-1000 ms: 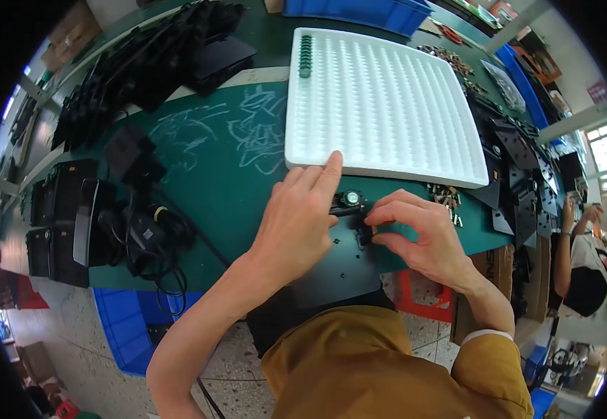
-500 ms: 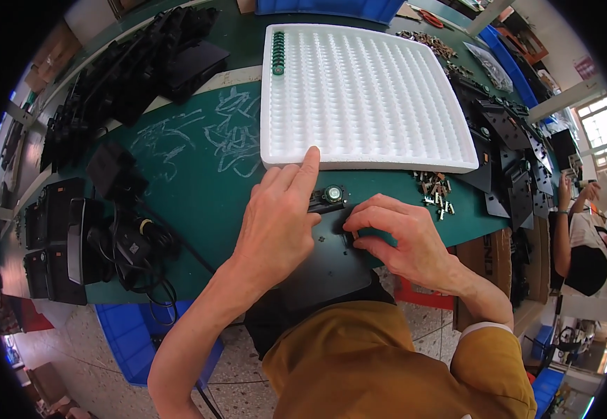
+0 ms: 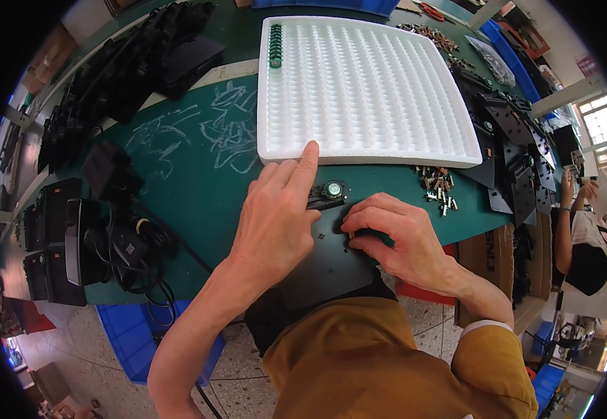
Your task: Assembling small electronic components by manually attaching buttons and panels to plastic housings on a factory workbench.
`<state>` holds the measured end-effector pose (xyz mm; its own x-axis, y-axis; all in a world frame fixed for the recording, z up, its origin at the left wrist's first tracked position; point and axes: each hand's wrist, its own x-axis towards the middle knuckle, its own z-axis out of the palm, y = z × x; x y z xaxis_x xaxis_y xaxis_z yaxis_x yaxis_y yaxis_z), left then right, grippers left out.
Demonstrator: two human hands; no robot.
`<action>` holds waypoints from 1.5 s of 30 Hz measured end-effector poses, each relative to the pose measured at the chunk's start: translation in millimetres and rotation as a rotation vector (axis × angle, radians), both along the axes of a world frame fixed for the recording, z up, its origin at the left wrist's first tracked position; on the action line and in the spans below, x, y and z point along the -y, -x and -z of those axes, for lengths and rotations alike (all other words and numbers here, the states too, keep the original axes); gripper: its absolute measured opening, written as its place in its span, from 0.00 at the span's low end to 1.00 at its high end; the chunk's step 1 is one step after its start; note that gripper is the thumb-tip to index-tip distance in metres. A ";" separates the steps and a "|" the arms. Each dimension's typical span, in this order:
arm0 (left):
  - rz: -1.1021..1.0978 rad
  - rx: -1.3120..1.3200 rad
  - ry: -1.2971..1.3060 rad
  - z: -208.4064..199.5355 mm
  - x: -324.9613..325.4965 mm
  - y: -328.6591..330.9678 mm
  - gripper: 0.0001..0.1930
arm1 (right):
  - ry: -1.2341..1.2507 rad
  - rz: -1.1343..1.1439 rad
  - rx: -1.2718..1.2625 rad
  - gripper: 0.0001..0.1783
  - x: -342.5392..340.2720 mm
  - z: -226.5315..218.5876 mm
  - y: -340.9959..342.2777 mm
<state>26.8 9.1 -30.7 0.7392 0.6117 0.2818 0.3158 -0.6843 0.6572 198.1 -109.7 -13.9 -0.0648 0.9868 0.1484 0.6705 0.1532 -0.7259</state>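
Observation:
A flat black plastic panel (image 3: 324,269) slants from the table's near edge down to my lap. At its top sits a round, silver-rimmed part (image 3: 332,189). My left hand (image 3: 273,213) grips the panel's upper left edge, thumb on top; its index finger points away toward the white foam tray. From the right, my right hand (image 3: 397,234) pinches a small metal piece (image 3: 351,236) against the panel's right edge. Fingertips hide most of that piece, so its kind is unclear.
Beyond my hands lies the white foam tray (image 3: 366,91), with a column of green round parts (image 3: 275,45) at its far left. Small metal pieces (image 3: 440,188) are heaped to its right, near stacked black panels (image 3: 516,153). Leftward are cables and a black adapter (image 3: 111,171).
My view has shifted slightly, so the tray sits a little higher in it. Both hands keep nearly the same places on the panel.

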 end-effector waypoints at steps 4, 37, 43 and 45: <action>-0.001 0.006 0.007 0.7 -0.6 -0.4 0.44 | -0.016 0.000 -0.018 0.12 -0.6 -0.2 -0.3; -0.020 0.027 -0.005 3.0 -0.7 -1.6 0.43 | -0.054 0.054 -0.041 0.13 6.1 3.4 4.7; -0.024 0.040 -0.007 5.2 -0.5 -2.9 0.43 | -0.024 0.119 -0.065 0.12 4.1 2.5 4.9; -0.007 0.003 0.020 1.7 -1.0 -2.5 0.42 | -0.006 0.133 -0.077 0.11 3.1 1.8 4.9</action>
